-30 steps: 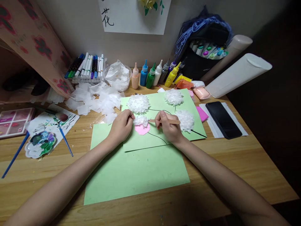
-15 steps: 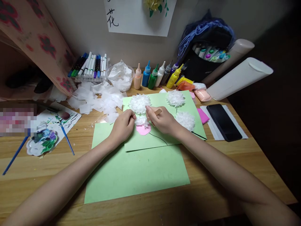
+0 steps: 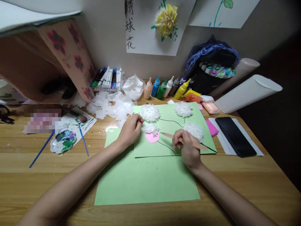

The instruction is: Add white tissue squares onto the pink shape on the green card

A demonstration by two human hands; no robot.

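Note:
My right hand (image 3: 188,147) is closed around a wooden pencil (image 3: 166,135), whose tip points left toward a pink paper circle (image 3: 151,137). White tissue petals (image 3: 150,128) cover the upper part of that circle. Just left of them my left hand (image 3: 131,129) has its fingers pressed together; anything between the fingertips is too small to name. Beneath both hands is an upper green sheet (image 3: 164,150) with drawn stems and white tissue flowers (image 3: 150,113). It overlaps a larger green sheet (image 3: 148,182) lying on the table.
Loose tissue squares (image 3: 115,105) and a tissue-filled bowl (image 3: 133,88) lie behind my left hand. Paint bottles (image 3: 161,91) line the wall. On the right are a phone (image 3: 235,136) and a white tube (image 3: 249,94); brushes and a paint palette (image 3: 63,141) are on the left.
My right hand has moved right and toward me, away from the petals, and the pencil now points left. My left hand stays beside the petals. The camera view has shifted up and left.

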